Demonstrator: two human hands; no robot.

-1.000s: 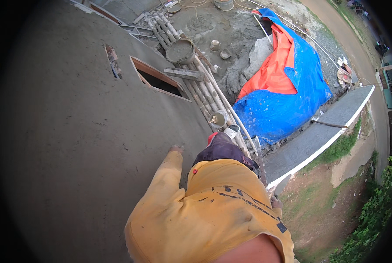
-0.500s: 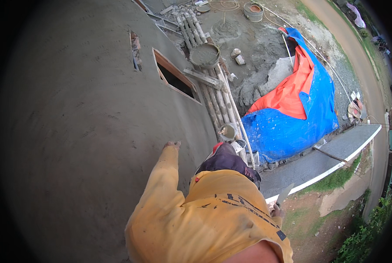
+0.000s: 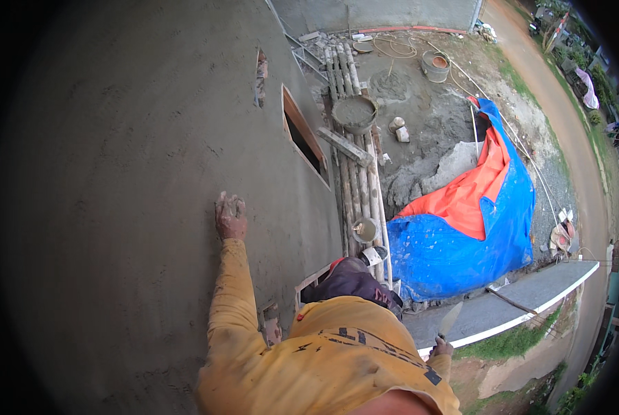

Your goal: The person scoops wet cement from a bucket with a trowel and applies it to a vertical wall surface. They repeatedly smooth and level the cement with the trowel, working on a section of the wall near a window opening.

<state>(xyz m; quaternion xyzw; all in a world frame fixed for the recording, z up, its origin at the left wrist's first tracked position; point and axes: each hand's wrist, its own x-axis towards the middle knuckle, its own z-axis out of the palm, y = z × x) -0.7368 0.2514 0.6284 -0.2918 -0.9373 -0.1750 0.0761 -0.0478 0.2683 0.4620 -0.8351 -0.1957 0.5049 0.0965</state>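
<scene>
My left hand [image 3: 231, 217] is raised against the grey plastered wall [image 3: 157, 159], its fingers apart and its palm holding nothing. Fingertips seem to rest on the plaster, though a small gap would be hard to see. Low on the right, my right hand [image 3: 441, 346] grips a pointed trowel [image 3: 450, 319] by its handle, blade upward and away from the wall. Yellow sleeves cover both arms. Beyond my left hand, a wood-framed opening [image 3: 304, 133] and a narrow slot [image 3: 260, 77] break the wall.
Bamboo poles [image 3: 354, 180] run along the wall's foot, bearing a mortar basin [image 3: 355, 112], a plank [image 3: 345, 146] and a small bucket [image 3: 366, 230]. A blue and orange tarpaulin [image 3: 461, 235] covers a heap to the right. A pale-edged slab [image 3: 475, 308] lies nearer.
My left hand has moved leftward and up along the wall, its arm stretching out. The view has shifted, bringing more of the far wall in. The trowel stays in my right hand, now more visible.
</scene>
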